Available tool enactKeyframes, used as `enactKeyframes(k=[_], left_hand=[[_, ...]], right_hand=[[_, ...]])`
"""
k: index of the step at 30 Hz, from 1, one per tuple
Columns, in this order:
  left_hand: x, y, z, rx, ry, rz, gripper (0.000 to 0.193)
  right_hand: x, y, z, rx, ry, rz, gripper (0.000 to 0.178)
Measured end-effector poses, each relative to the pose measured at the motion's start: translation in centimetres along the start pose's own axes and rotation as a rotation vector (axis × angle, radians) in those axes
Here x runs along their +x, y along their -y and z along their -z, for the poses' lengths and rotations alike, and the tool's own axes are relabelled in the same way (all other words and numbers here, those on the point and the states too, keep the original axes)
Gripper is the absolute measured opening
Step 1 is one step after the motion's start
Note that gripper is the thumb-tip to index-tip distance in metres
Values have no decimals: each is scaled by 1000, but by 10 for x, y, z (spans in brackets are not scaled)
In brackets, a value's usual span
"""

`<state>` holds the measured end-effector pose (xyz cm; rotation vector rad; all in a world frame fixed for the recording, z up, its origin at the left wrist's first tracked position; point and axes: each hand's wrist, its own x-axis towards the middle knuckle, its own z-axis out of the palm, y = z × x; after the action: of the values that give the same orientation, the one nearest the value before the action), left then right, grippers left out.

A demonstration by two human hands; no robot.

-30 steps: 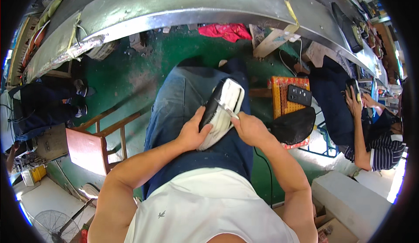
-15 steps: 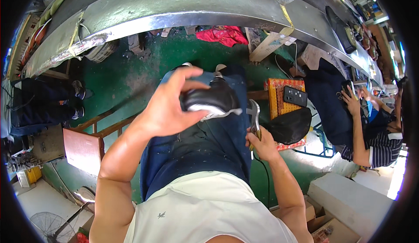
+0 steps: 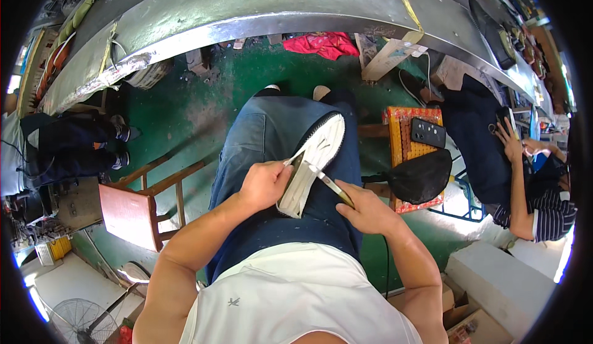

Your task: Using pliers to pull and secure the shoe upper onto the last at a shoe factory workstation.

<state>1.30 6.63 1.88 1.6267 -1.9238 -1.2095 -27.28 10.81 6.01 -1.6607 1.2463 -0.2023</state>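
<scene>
A black shoe upper (image 3: 321, 143) rests on my lap with its white underside facing up and its toe pointing away to the right. My left hand (image 3: 265, 184) is closed on the near left edge of the shoe, thumb and fingers pressed together. In my right hand (image 3: 370, 209) is a pair of metal pliers (image 3: 333, 187), held by the handles. The tip of the pliers meets the white underside, right of my left fingers. Exactly what the tip grips is too small to tell.
Ahead runs a long metal-edged bench (image 3: 247, 25). A stool with an orange patterned top (image 3: 401, 118) stands at the right, bearing a phone (image 3: 428, 132) and a black cloth-like item (image 3: 421, 177). A wooden stool (image 3: 130, 214) is at the left. A co-worker's hand (image 3: 511, 143) shows far right.
The shoe has come down onto my lap and turned from black side to white underside up. My right hand has brought the pliers leftward onto it; my left hand has lowered with the shoe.
</scene>
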Motion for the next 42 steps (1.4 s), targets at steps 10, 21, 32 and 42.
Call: enactKeyframes(k=[10,21,32,42], left_hand=[[6,60,-70,-824,-64,114,57],[29,44,-52,-946,176,89,72],[28,31,-48,-430,-10,-169,68],[35,15,-29,157,39,-251,54]], right_hand=[[52,53,41,-403,364,-117,32],[40,18,1,-495,-199,90,35],[54,2,-61,345,-258,-296,28],[36,-29,12,997,242,-370,35]])
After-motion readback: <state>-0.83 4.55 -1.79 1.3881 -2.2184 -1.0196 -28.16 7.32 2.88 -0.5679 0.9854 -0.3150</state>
